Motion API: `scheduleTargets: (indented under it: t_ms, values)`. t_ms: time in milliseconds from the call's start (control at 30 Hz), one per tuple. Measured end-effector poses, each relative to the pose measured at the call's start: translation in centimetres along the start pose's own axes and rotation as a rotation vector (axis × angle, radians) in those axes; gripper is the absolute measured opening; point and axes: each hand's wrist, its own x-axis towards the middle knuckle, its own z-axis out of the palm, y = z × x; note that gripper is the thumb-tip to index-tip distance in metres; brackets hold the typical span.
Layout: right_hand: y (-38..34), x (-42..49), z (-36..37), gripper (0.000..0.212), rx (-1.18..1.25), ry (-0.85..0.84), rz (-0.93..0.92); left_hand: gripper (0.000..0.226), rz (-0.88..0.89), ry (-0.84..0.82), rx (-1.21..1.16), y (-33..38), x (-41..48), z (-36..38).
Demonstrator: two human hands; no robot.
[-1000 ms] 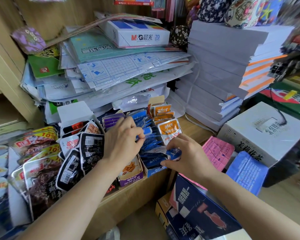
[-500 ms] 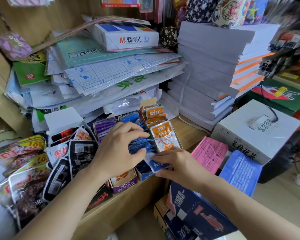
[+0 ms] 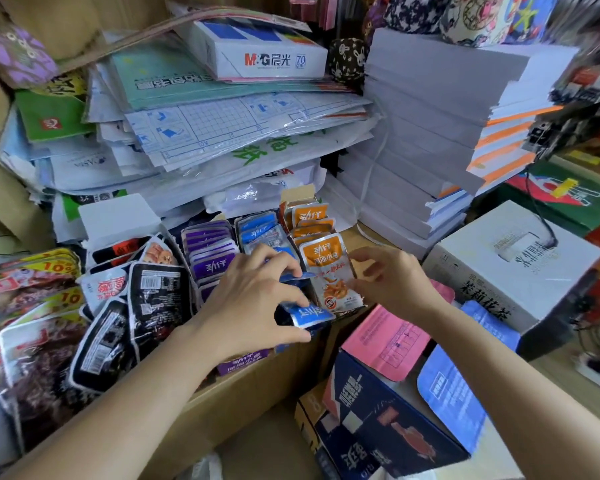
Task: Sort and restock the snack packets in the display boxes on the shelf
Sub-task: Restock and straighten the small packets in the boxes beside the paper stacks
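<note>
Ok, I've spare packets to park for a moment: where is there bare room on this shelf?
Only a narrow strip of bare shelf between the orange packets and the paper stack, behind the right hand. Left of it is crowded: blue packets, gripped by the left hand, purple packets and black packets fill their boxes.

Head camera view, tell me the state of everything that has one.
left hand, gripping blue packets
right hand, open, holding nothing
blue packets, held between fingers and thumb
orange packets, upright in their box
purple packets, standing in a row
navy carton, flaps open
white box, closed
</note>
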Motion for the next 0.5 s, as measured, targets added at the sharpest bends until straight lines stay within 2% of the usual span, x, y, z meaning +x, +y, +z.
scheduleTargets:
  t_ms: [67, 167, 333, 500]
  values:
    - [0.4, 0.7, 1.0, 0.054, 0.016, -0.062, -0.006, 0.036, -0.01, 0.056, -0.024, -0.2, 0.0, 0.2]
    - [1.1, 1.3, 1.9, 0.062, -0.004, -0.085, -0.018, 0.026, 0.005, 0.13, -0.016, -0.4, 0.0, 0.6]
    - [1.8, 2.2, 2.4, 0.051, 0.014, -0.007, -0.019, 0.021, 0.011, 0.163, 0.011, -0.4, 0.2, 1.0]
    - [1.8, 2.7, 2.4, 0.042, 0.034, 0.074, 0.034, 0.035, 0.05, 0.13, -0.001, -0.8, -0.2, 1.0]
